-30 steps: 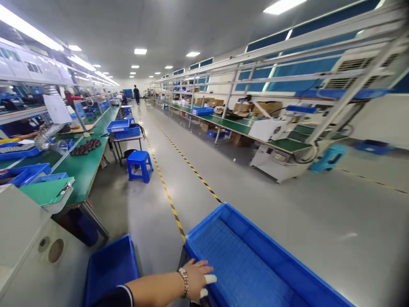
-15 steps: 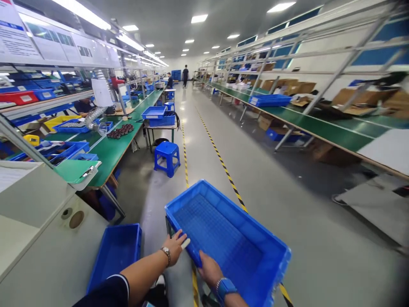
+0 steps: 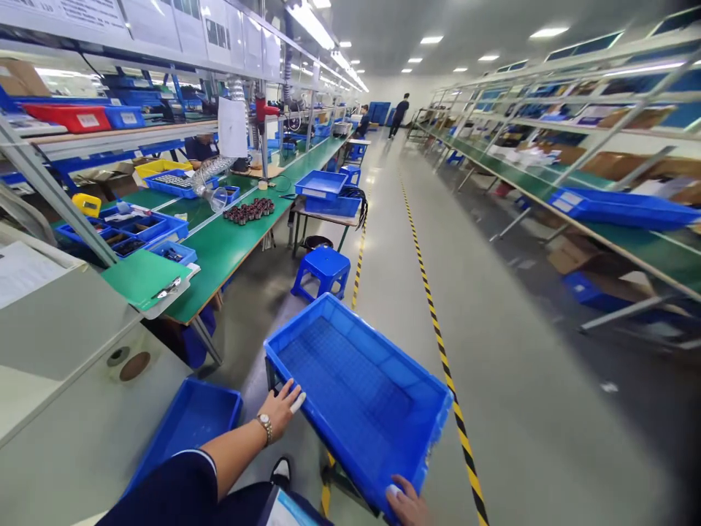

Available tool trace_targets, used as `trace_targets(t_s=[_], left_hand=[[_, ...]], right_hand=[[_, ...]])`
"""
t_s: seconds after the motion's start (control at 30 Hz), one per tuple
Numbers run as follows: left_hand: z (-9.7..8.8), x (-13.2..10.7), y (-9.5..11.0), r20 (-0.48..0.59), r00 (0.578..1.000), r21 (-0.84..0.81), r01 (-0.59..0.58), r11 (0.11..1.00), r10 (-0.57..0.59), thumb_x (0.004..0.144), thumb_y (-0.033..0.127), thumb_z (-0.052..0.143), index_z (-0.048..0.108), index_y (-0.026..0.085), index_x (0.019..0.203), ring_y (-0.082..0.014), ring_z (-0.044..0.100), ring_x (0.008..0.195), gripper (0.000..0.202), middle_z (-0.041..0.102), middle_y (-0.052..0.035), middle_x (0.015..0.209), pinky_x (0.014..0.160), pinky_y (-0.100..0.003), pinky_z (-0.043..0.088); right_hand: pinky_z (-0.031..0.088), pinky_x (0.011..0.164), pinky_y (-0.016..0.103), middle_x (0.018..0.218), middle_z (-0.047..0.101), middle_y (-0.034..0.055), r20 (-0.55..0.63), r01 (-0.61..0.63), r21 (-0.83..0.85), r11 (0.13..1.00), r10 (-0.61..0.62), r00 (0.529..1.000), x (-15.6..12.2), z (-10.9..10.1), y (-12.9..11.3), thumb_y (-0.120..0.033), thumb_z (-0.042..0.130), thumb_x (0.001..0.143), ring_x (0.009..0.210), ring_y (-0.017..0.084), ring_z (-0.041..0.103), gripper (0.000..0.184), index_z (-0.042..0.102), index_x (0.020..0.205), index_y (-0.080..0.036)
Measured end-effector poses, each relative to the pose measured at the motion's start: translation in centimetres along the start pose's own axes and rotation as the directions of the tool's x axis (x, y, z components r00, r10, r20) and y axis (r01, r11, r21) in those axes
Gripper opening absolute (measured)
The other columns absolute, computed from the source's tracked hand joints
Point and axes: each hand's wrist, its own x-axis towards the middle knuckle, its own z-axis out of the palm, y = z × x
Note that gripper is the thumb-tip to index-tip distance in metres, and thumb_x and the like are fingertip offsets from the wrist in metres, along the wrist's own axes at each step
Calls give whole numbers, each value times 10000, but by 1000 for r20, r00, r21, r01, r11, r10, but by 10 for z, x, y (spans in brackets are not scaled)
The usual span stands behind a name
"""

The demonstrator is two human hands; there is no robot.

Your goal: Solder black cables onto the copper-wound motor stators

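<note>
A large blue plastic bin [image 3: 350, 380] with a gridded floor and nothing in it sits tilted across the view in front of me, over a dark frame [image 3: 345, 478] that is mostly hidden. At its near left side is my left hand [image 3: 280, 410], fingers spread and touching the outer wall; one finger wears a white cover, and a watch is on the wrist. My right hand [image 3: 405, 502] has its fingers curled over the rim at the near right corner, with a white cover on one digit. The lower part of that hand is cut off by the frame.
Another blue bin [image 3: 189, 424] lies on the floor at left, beside a white cabinet [image 3: 147, 394]. A blue stool [image 3: 324, 270] stands beyond the bin. Green workbenches [image 3: 235, 245] line the left; a walking person [image 3: 399, 115] is far down the striped aisle.
My view has turned left. My right hand has moved along the bin's near side to its right corner. The left hand stays at the near left edge. The distant person has walked on.
</note>
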Motion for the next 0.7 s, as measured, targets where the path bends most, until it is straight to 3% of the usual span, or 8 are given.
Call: trace_targets(t_s=[0.23,0.43,0.6,0.7], left_hand=[[-22,17,-60,-39,982,-23,186,982,-187,695,28,355,156,217,1398,-274,13,1348,755,85,-30,1485,963,-501,306],[-30,14,-106,-80,938,-65,333,941,-338,669,45,384,154,173,1399,-256,-46,1348,776,56,-35,1488,949,-426,334],[-36,7,-130,-111,903,-68,410,910,-415,676,30,377,130,197,1402,-236,-20,1352,785,55,-14,1489,930,-390,363],[-40,3,-141,-117,882,-61,451,890,-456,664,17,378,135,226,1400,-236,2,1352,802,71,-1,1487,939,-419,355]], right_hand=[[311,1013,369,940,624,108,85,152,-21,988,-150,985,100,-53,-26,-64,462,723,1192,288,393,273,644,907,-150],[263,1033,352,908,603,98,138,308,-9,951,-304,943,169,-70,-55,-67,411,745,1199,259,359,271,627,893,-134],[274,1016,336,932,582,101,164,378,-1,926,-373,913,215,-87,-73,-89,446,724,1190,256,352,236,622,877,-129],[270,1008,356,954,574,108,175,391,1,920,-385,906,236,-94,-86,-54,438,704,1187,263,350,258,621,871,-123]])
